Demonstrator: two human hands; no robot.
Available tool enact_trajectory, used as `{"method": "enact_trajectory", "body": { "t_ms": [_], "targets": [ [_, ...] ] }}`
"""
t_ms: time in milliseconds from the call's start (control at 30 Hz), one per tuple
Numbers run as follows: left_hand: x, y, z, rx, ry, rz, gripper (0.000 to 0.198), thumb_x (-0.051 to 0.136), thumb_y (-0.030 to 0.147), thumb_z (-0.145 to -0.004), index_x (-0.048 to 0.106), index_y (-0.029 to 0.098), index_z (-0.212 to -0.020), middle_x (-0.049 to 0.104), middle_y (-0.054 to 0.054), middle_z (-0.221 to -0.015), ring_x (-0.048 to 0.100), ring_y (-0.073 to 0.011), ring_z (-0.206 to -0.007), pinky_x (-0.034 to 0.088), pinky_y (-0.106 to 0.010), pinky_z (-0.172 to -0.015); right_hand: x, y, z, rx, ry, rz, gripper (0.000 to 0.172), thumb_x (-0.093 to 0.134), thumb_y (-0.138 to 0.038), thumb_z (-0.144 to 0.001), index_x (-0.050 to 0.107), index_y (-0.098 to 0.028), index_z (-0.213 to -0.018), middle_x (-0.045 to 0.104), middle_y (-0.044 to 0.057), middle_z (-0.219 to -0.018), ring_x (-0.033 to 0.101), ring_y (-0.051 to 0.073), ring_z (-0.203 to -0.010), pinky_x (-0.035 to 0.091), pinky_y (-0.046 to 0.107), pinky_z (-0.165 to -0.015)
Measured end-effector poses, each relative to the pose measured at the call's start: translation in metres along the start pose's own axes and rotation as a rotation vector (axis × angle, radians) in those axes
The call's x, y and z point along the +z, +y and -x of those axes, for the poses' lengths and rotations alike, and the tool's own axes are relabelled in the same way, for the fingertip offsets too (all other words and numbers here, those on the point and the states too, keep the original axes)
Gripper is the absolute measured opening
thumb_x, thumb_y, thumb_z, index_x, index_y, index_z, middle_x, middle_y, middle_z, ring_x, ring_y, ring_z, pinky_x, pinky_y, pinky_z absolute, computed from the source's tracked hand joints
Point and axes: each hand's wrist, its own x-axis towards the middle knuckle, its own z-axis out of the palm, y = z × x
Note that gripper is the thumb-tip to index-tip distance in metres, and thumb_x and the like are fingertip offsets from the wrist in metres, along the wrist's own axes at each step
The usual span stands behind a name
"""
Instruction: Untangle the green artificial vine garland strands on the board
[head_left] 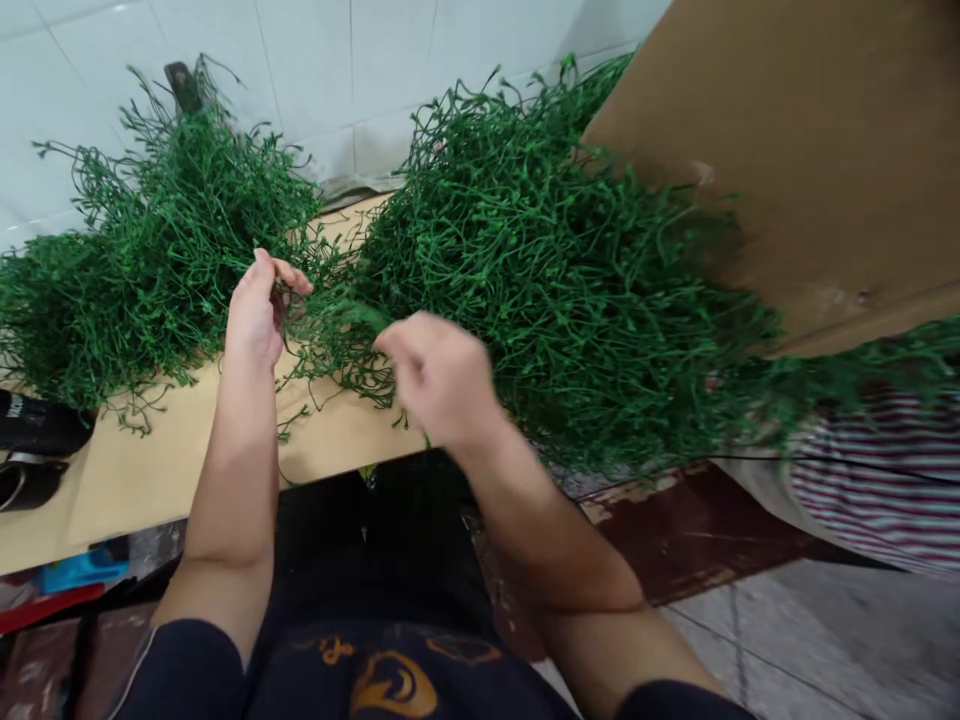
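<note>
My left hand [259, 310] is raised above the wooden tabletop [112, 470], its fingers curled and pinched on thin green plastic sprigs [330, 325] that stretch across to my right hand. My right hand [439, 375] is closed in a loose fist on the other end of the same sprigs, slightly smeared by motion. A big heap of green artificial stems [540, 270] lies right behind my right hand. A second, smaller heap [150, 250] lies behind and left of my left hand.
A large brown cardboard sheet [810, 150] leans over the big heap at the right. White tiled wall [360, 60] stands behind the table. Black objects [34, 445] sit at the table's left edge. Striped cloth [877, 480] shows at the right, above a grey floor.
</note>
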Motion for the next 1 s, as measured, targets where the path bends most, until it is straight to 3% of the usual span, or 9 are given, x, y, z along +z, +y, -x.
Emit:
{"method": "enact_trajectory", "body": {
  "t_ms": [67, 133, 200, 267, 433, 533, 667, 800, 1000],
  "targets": [
    [0.003, 0.007, 0.01, -0.044, -0.099, 0.003, 0.043, 0.048, 0.054, -0.083, 0.05, 0.018, -0.06, 0.059, -0.001, -0.061, 0.062, -0.0106, -0.062, 0.045, -0.02, -0.051, -0.014, 0.034, -0.012, 0.215, 0.087, 0.206, 0.035, 0.034, -0.033, -0.092, 0.062, -0.014, -0.101, 0.059, 0.013, -0.09, 0.054, 0.022, -0.086, 0.041, 0.04, -0.078],
    [0.006, 0.011, 0.018, -0.073, -0.15, 0.014, 0.041, 0.047, 0.052, -0.084, 0.053, 0.018, -0.063, 0.061, -0.001, -0.064, 0.064, -0.0114, -0.065, 0.046, -0.021, -0.052, -0.025, 0.053, -0.021, 0.254, 0.18, 0.366, 0.048, 0.04, -0.047, -0.088, 0.055, -0.013, -0.118, 0.053, 0.019, -0.109, 0.049, 0.03, -0.104, 0.038, 0.05, -0.085],
    [0.01, 0.012, 0.021, -0.098, -0.181, 0.021, 0.04, 0.046, 0.051, -0.086, 0.053, 0.018, -0.065, 0.061, -0.002, -0.065, 0.065, -0.0119, -0.065, 0.047, -0.021, -0.051, -0.027, 0.051, -0.027, 0.222, 0.207, 0.412, 0.057, 0.04, -0.054, -0.086, 0.05, -0.015, -0.126, 0.045, 0.02, -0.124, 0.041, 0.035, -0.116, 0.034, 0.055, -0.09],
    [0.015, 0.012, 0.024, -0.117, -0.217, 0.027, 0.041, 0.045, 0.051, -0.086, 0.053, 0.017, -0.064, 0.061, -0.002, -0.066, 0.065, -0.0119, -0.065, 0.047, -0.021, -0.051, -0.015, 0.036, -0.03, 0.179, 0.135, 0.326, 0.055, 0.037, -0.054, -0.088, 0.05, -0.017, -0.126, 0.045, 0.018, -0.128, 0.039, 0.033, -0.12, 0.034, 0.053, -0.093],
    [0.021, 0.012, 0.023, -0.081, -0.239, 0.047, 0.041, 0.045, 0.052, -0.086, 0.051, 0.018, -0.062, 0.058, -0.001, -0.063, 0.061, -0.0102, -0.059, 0.046, -0.021, -0.05, 0.037, 0.009, -0.033, 0.148, -0.232, -0.051, 0.036, 0.035, -0.038, -0.093, 0.061, -0.014, -0.092, 0.062, 0.011, -0.091, 0.052, 0.019, -0.087, 0.041, 0.033, -0.079],
    [0.017, 0.007, 0.013, -0.041, -0.147, 0.049, 0.042, 0.046, 0.053, -0.085, 0.046, 0.019, -0.059, 0.05, 0.002, -0.055, 0.057, -0.0088, -0.053, 0.044, -0.021, -0.048, 0.048, 0.004, -0.025, 0.156, -0.173, 0.009, 0.032, 0.035, -0.029, -0.093, 0.059, -0.016, -0.076, 0.06, 0.009, -0.081, 0.048, 0.019, -0.08, 0.037, 0.033, -0.075],
    [0.017, -0.003, 0.001, -0.084, -0.07, 0.066, 0.046, 0.049, 0.056, -0.081, 0.036, 0.02, -0.055, 0.034, 0.006, -0.044, 0.044, -0.0065, -0.041, 0.04, -0.02, -0.044, 0.047, -0.009, -0.003, 0.028, -0.127, 0.099, 0.03, 0.038, -0.027, -0.091, 0.055, -0.018, -0.068, 0.057, 0.006, -0.075, 0.044, 0.019, -0.08, 0.031, 0.033, -0.071],
    [0.031, -0.012, 0.0, -0.2, -0.024, 0.118, 0.05, 0.045, 0.06, -0.08, 0.032, 0.02, -0.054, 0.022, 0.009, -0.04, 0.03, -0.0045, -0.034, 0.034, -0.018, -0.038, 0.046, -0.016, 0.01, 0.004, -0.111, 0.121, 0.029, 0.04, -0.024, -0.09, 0.053, -0.018, -0.065, 0.056, 0.005, -0.069, 0.043, 0.018, -0.075, 0.029, 0.032, -0.067],
    [0.052, -0.019, -0.006, -0.234, -0.038, 0.116, 0.05, 0.047, 0.06, -0.079, 0.032, 0.02, -0.053, 0.02, 0.009, -0.038, 0.029, -0.0048, -0.032, 0.032, -0.019, -0.037, 0.035, -0.013, 0.012, 0.031, -0.056, 0.124, 0.03, 0.041, -0.024, -0.09, 0.05, -0.018, -0.062, 0.054, 0.005, -0.065, 0.042, 0.017, -0.07, 0.029, 0.031, -0.066]
  ]
}}
